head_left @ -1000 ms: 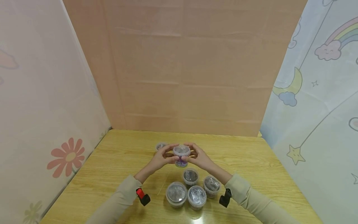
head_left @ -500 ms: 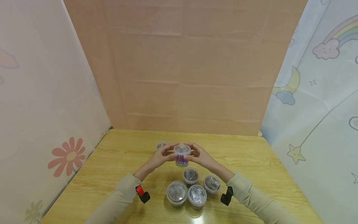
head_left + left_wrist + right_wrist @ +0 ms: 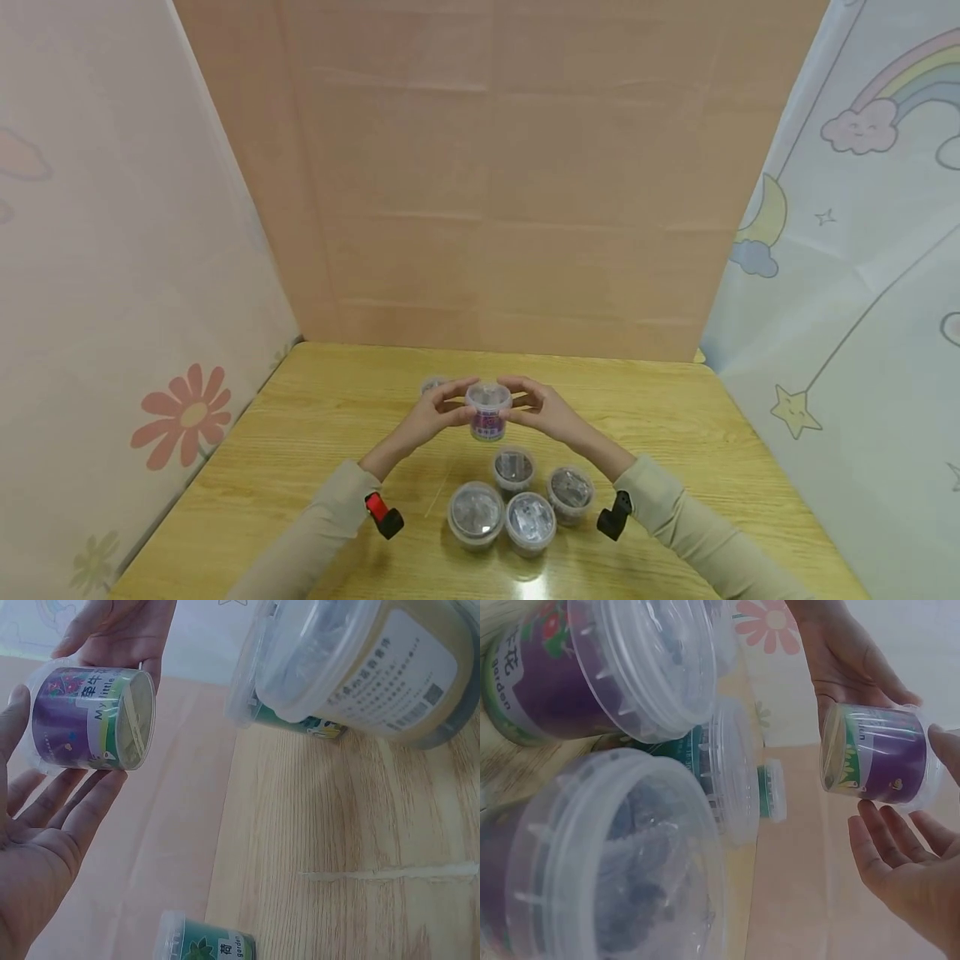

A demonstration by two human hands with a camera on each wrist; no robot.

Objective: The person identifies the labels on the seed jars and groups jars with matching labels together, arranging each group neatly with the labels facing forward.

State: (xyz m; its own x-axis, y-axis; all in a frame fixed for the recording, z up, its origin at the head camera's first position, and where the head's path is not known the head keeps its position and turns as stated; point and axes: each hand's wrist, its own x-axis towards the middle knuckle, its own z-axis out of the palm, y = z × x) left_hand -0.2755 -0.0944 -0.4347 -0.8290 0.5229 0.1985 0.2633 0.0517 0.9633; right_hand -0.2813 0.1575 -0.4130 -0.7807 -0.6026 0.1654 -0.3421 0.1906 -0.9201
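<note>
A small clear plastic tub (image 3: pixel 488 423) with a purple label and translucent lid is held up over the table between both hands. My left hand (image 3: pixel 422 423) grips it from the left, thumb near the lid and fingers along its side. From the right, my right hand (image 3: pixel 553 417) holds it likewise, with bent fingers and thumb at its side. The left wrist view shows the tub (image 3: pixel 79 724) lying sideways in the picture, with a green band round its base. Something pale shows through the base. Its purple side (image 3: pixel 892 761) also appears in the right wrist view.
Several similar lidded tubs (image 3: pixel 476 512) stand grouped on the wooden table (image 3: pixel 300 450) nearer the body. A green-labelled tub (image 3: pixel 214 941) stands farther back, partly behind the left hand in the head view. A pale scratch-like strip (image 3: pixel 390 871) marks the tabletop.
The thumbs have drawn apart toward the tub's sides, so more of its purple label shows. Both hands stay round the raised tub; the tubs on the table stand as before.
</note>
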